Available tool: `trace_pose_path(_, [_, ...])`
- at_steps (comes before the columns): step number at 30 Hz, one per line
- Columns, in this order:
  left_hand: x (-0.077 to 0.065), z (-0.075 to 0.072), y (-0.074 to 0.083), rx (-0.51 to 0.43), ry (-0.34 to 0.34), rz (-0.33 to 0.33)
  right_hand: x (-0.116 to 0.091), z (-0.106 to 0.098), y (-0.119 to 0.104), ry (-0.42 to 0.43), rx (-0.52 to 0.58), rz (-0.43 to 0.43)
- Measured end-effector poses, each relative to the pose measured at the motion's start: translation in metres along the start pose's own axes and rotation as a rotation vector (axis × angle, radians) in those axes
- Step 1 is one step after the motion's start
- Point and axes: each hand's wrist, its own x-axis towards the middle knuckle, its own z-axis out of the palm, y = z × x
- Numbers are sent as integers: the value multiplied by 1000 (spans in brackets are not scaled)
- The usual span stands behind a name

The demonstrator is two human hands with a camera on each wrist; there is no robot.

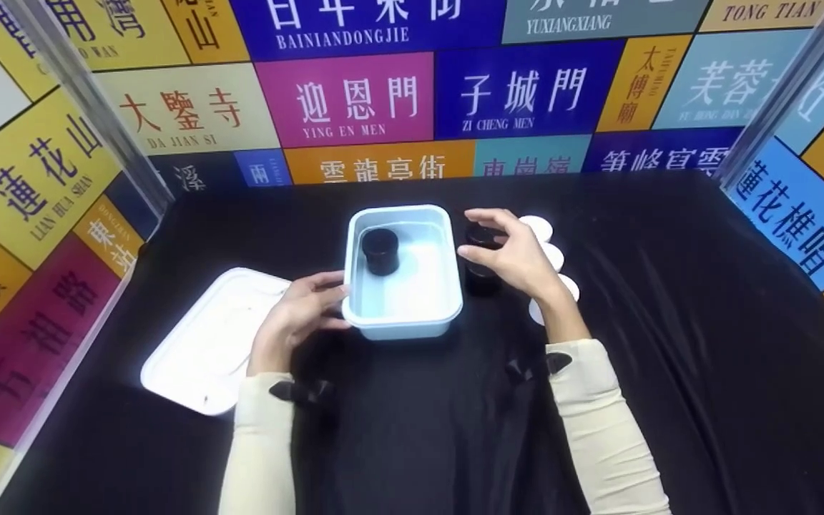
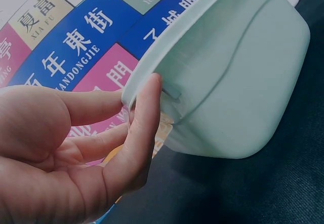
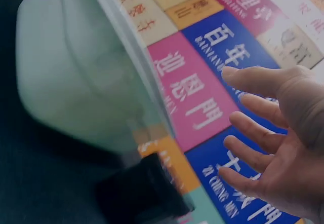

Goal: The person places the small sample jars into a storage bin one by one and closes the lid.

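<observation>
A pale blue rectangular box (image 1: 423,329) stands in the middle, with one black cylindrical jar (image 1: 381,252) inside near its left wall. My left hand (image 1: 301,311) touches the box's left side from outside, fingers at the rim and thumb close to the near corner. Above the black jars (image 1: 483,279) just right of the box hovers my right hand (image 1: 516,254), thumb and fingers spread apart. It partly covers these jars in the head view. The right wrist view shows its palm (image 3: 298,168) holding nothing, with a blurred black jar (image 3: 139,193) below.
A white rectangular lid (image 1: 201,340) lies on the black cloth left of the box, partly behind the left hand. Several white round discs (image 1: 537,229) form a row beyond the right hand. Printed sign panels (image 1: 355,96) wall in the back and sides.
</observation>
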Motion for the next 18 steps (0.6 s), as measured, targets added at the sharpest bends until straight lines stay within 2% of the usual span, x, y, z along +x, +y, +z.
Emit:
trace_pose_path(9, [0, 0, 0, 0, -1, 4, -1, -3, 29, 9, 10, 75])
trace_pose_path(18, [0, 0, 0, 3, -6, 9, -1, -3, 36, -46, -56, 128])
